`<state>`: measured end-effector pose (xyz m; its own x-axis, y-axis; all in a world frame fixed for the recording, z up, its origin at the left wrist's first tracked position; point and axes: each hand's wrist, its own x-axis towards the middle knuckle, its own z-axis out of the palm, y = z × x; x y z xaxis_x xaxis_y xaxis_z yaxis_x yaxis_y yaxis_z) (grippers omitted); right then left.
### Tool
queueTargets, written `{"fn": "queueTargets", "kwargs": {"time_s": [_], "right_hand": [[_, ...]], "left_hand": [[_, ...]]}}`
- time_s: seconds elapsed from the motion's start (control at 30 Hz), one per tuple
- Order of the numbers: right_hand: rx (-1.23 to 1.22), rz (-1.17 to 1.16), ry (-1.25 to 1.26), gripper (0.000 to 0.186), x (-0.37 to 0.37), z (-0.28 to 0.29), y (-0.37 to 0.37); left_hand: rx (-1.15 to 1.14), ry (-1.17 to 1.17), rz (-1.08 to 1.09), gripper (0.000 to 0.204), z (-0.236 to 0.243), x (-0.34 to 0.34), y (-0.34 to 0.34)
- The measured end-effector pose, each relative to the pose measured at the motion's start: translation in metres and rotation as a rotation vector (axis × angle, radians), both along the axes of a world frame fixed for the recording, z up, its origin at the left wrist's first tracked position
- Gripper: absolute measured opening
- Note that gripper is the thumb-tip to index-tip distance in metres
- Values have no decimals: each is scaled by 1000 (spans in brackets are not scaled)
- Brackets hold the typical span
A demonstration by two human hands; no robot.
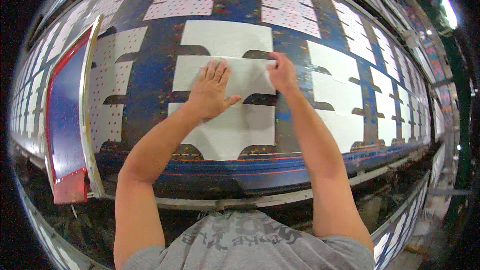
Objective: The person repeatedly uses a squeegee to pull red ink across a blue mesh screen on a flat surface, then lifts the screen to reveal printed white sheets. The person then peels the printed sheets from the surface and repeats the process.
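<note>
A white cut fabric panel lies flat on the long dark blue printing table, in the middle of a column of three. My left hand rests on it with fingers stretched out and thumb apart, palm down. At the panel's upper right corner my right hand has its fingers curled together on the edge; the fingertips partly hide the corner. Another plain white panel sits just beyond, and a third white panel is nearer to me, partly under my left forearm.
A framed printing screen with red edges and a blue mesh stands across the table on the left. Beside it lie panels with red dots. More dotted panels line the far side. Plain white panels continue to the right.
</note>
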<state>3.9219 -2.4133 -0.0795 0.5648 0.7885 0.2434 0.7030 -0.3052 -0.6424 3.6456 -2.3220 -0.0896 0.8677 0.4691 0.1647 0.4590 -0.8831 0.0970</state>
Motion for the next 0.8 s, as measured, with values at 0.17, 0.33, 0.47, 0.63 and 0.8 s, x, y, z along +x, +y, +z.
{"fn": "queueTargets", "kwargs": {"time_s": [0.17, 0.33, 0.47, 0.63, 0.8], "right_hand": [[151, 92, 73, 40, -23, 23, -21], [67, 90, 110, 34, -5, 55, -81], [34, -19, -1, 23, 65, 61, -146], [-189, -220, -154, 23, 203, 65, -222], [-279, -279, -244, 25, 319, 57, -260]], "left_hand": [[9, 247, -89, 104, 5, 83, -30], [-22, -12, -74, 100, 11, 127, -60], [-37, -3, -58, 97, 16, 135, -73], [-3, 25, -53, 97, 16, 139, -77], [5, 190, 9, 94, 22, 153, -79]]}}
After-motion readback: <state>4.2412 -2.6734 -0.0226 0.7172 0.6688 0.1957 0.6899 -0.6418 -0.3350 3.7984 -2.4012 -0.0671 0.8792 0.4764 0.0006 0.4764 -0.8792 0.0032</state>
